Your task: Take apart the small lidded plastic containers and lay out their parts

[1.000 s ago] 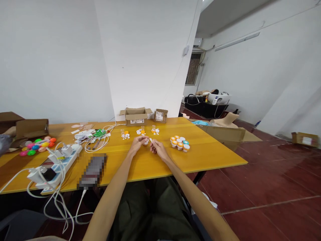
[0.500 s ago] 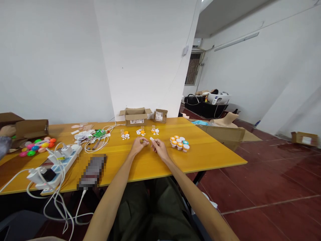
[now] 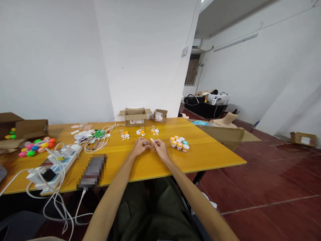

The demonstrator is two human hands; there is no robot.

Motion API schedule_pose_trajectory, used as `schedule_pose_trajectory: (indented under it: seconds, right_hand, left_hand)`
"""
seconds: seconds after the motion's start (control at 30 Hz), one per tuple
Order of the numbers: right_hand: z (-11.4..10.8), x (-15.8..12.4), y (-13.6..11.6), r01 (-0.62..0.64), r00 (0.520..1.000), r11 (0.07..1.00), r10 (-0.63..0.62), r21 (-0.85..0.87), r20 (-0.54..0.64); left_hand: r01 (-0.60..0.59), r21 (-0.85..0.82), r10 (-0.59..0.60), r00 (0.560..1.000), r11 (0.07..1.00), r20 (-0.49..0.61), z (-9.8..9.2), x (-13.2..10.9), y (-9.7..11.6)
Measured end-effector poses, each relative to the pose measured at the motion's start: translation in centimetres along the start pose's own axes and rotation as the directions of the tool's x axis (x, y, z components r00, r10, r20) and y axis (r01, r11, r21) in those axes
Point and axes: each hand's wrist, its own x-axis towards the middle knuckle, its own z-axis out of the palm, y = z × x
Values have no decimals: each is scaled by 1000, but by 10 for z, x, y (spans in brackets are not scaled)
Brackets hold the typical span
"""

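White walls (image 3: 145, 67) and a red tiled floor (image 3: 263, 187) frame a yellow wooden table (image 3: 213, 157), where a person seated at the near edge works with two bare hands. The right hand (image 3: 159, 146) pinches a small white piece (image 3: 152, 140) between thumb and fingers, just above the tabletop. The left hand (image 3: 141, 146) curls beside it, fingertips close to the right hand's; whether they grip anything cannot be told. To the right of the hands, clear cups with orange, white and teal lids (image 3: 179, 142) stand in a tight cluster. Beyond the hands, three groups of small parts (image 3: 125, 135), white and orange with clear cups among them, lie in a row before an open cardboard box (image 3: 135, 119) and a smaller carton (image 3: 161, 116). At left, a white power strip (image 3: 72, 159) trails cables near brightly colored plastic balls (image 3: 44, 145).
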Motion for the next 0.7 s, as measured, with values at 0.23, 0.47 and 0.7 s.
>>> schedule_pose_trajectory:
  seconds: [0.23, 0.47, 0.7]
  right_hand:
    - [3, 0, 4, 6, 999, 1000, -5, -29, 33]
    - [5, -1, 3, 4, 998, 999, -2, -33, 68]
    - [5, -3, -2, 7, 996, 999, -4, -34, 94]
  left_hand:
    - [82, -329, -63, 996, 941, 68, -6, 2, 8]
    - [101, -375, -76, 994, 922, 80, -7, 3, 5]
    - [117, -420, -99, 993, 900, 63, -8, 2, 3]
